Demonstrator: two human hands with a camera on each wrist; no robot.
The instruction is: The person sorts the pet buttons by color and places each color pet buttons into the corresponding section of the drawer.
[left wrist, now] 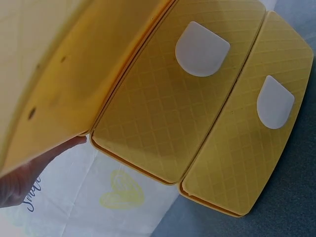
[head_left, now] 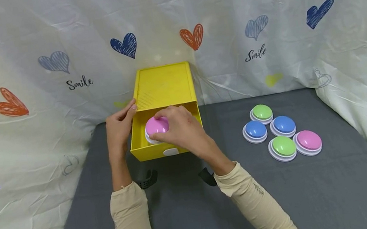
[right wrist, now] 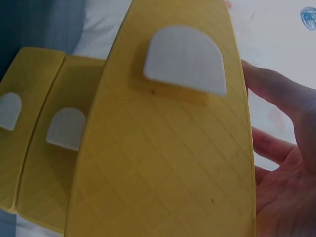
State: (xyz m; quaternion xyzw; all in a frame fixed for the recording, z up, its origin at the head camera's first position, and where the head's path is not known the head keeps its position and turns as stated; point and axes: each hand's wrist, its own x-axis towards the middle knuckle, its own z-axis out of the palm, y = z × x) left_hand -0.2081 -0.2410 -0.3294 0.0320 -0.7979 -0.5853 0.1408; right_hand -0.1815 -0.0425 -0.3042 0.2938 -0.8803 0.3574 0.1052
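Observation:
A yellow drawer cabinet (head_left: 165, 85) stands against the back curtain with its top drawer (head_left: 150, 151) pulled out. Inside that drawer, a pink push button (head_left: 157, 125) on a white round base is gripped by my right hand (head_left: 182, 128), thumb in front and fingers over the far side. In the right wrist view, the drawer front covers the button and part of the hand (right wrist: 291, 143). My left hand (head_left: 119, 127) rests its fingertips on the cabinet's left side, near the top front corner. Its straight fingers (left wrist: 49, 155) meet the cabinet edge in the left wrist view.
To the right on the dark grey table (head_left: 218, 211) sit several more buttons: green ones (head_left: 262, 112) (head_left: 283, 145), blue ones (head_left: 255, 130) (head_left: 284, 124) and a pink one (head_left: 309, 140). Lower drawers with white pulls (left wrist: 202, 49) are closed. A white heart-print curtain (head_left: 225, 61) hangs behind.

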